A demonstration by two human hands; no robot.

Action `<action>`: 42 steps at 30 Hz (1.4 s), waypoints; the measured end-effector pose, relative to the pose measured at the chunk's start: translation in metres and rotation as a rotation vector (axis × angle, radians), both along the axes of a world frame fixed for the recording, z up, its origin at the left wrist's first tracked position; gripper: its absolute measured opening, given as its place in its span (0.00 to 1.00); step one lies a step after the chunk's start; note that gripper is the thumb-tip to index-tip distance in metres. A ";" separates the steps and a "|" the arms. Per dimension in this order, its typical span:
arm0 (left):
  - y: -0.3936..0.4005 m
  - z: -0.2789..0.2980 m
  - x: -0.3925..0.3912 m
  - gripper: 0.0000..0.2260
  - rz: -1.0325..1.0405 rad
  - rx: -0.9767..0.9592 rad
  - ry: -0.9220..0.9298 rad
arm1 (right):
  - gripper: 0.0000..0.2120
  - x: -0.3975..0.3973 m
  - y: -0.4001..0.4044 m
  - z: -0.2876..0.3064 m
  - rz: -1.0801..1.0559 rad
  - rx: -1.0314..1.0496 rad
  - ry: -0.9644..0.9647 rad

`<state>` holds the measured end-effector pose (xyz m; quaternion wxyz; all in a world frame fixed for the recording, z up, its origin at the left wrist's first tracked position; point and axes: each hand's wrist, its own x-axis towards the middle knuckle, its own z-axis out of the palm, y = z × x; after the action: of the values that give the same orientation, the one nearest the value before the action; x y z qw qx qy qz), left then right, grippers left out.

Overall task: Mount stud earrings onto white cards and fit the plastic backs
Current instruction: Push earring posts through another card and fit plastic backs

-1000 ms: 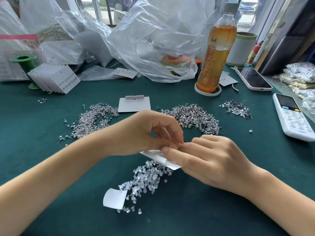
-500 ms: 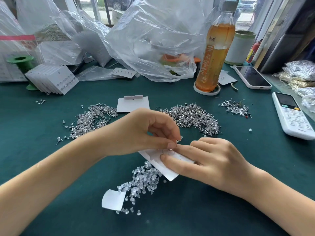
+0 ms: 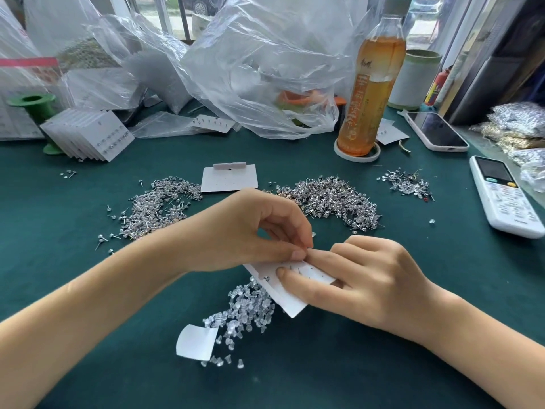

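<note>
White card (image 3: 290, 293) sits low over the green counter (image 3: 383, 364) at the middle of the view, tilted, its long axis running from upper left down toward lower right, one corner pointing at the camera; a small stud shows on its face near the left edge and a row of tiny holes runs along it. The right hand (image 3: 374, 278) grips this card, thumb laid flat on its face and fingers curled beneath. The left hand (image 3: 250, 234) pinches thumb against forefinger at the card's upper edge, touching the right forefinger; what it pinches is too small to tell. Just under the card lies a heap of clear plastic backs (image 3: 247, 308), with a curled white paper scrap (image 3: 194, 340) at its near end. Farther back, two piles of stud earrings (image 3: 159, 202) (image 3: 333, 199) flank a blank card (image 3: 228, 180) lying flat, and a smaller scatter of studs (image 3: 408, 183) lies to the right. A stack of filled cards (image 3: 91, 134) leans at the left beside a green spool (image 3: 35, 104). Clear plastic bags (image 3: 259, 63) are heaped behind, their contents mostly unclear. A bottle (image 3: 373, 84) of amber drink stands upright on a white ring, its orange label printed in characters too blurred to read. A phone (image 3: 436, 131) and a white remote (image 3: 502, 196) lie at the right.
</note>
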<state>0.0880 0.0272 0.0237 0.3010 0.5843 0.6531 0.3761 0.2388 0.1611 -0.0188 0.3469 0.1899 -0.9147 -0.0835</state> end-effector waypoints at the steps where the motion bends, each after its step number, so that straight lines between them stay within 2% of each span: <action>1: 0.000 0.000 0.000 0.06 -0.007 -0.001 0.006 | 0.19 0.000 0.000 0.001 -0.001 -0.005 0.003; 9: 0.000 -0.001 -0.003 0.08 -0.058 -0.037 0.039 | 0.20 -0.001 -0.002 -0.003 -0.003 0.034 0.055; 11: -0.001 0.000 -0.002 0.07 -0.045 -0.011 -0.006 | 0.17 -0.002 0.001 -0.002 0.016 -0.004 0.081; 13: 0.002 0.003 -0.001 0.07 0.078 0.109 -0.136 | 0.13 -0.004 0.006 -0.002 0.042 -0.193 0.082; 15: 0.005 0.005 -0.002 0.07 0.305 0.287 -0.261 | 0.13 -0.005 0.007 -0.001 0.004 -0.548 0.071; 16: 0.005 0.006 -0.003 0.07 0.400 0.359 -0.261 | 0.14 -0.005 0.007 -0.001 -0.050 -0.744 0.053; 17: 0.005 0.006 -0.003 0.06 0.456 0.410 -0.195 | 0.14 -0.005 0.007 0.000 -0.088 -0.935 0.010; 18: 0.004 0.005 -0.003 0.07 0.477 0.434 -0.055 | 0.14 -0.006 0.006 0.000 -0.093 -1.111 -0.046; 19: 0.003 0.002 -0.001 0.12 0.467 0.425 0.136 | 0.14 -0.006 0.006 0.000 -0.074 -1.256 -0.098; 21: 0.002 -0.005 0.006 0.27 0.372 0.378 0.443 | 0.13 -0.006 0.007 0.003 -0.018 -1.411 -0.168; 23: 0.004 -0.012 0.011 0.34 0.304 0.345 0.570 | 0.10 -0.007 0.005 0.007 0.032 -1.457 -0.219; 27: 0.006 -0.020 0.014 0.33 0.294 0.343 0.644 | 0.10 -0.007 -0.003 0.005 0.083 -1.488 -0.323; 30: 0.005 -0.021 0.010 0.34 0.314 0.320 0.614 | 0.09 -0.007 0.006 0.007 0.003 -1.434 -0.329; 32: 0.005 -0.021 0.006 0.34 0.333 0.293 0.597 | 0.06 -0.005 0.022 0.009 -0.161 -1.281 -0.184; 35: 0.005 -0.024 0.002 0.35 0.364 0.229 0.598 | 0.05 0.003 0.051 0.013 -0.389 -0.802 -0.070; 38: 0.005 -0.027 0.000 0.35 0.374 0.179 0.623 | 0.06 0.006 0.067 0.013 -0.381 -0.570 -0.217; 42: 0.004 -0.029 -0.002 0.37 0.351 0.104 0.615 | 0.06 0.008 0.070 0.012 -0.381 -0.528 -0.397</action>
<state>0.0860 0.0316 -0.0055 -0.0090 0.5636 0.7837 0.2610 0.2464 0.2316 -0.0073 0.1783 -0.0672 -0.9730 0.1306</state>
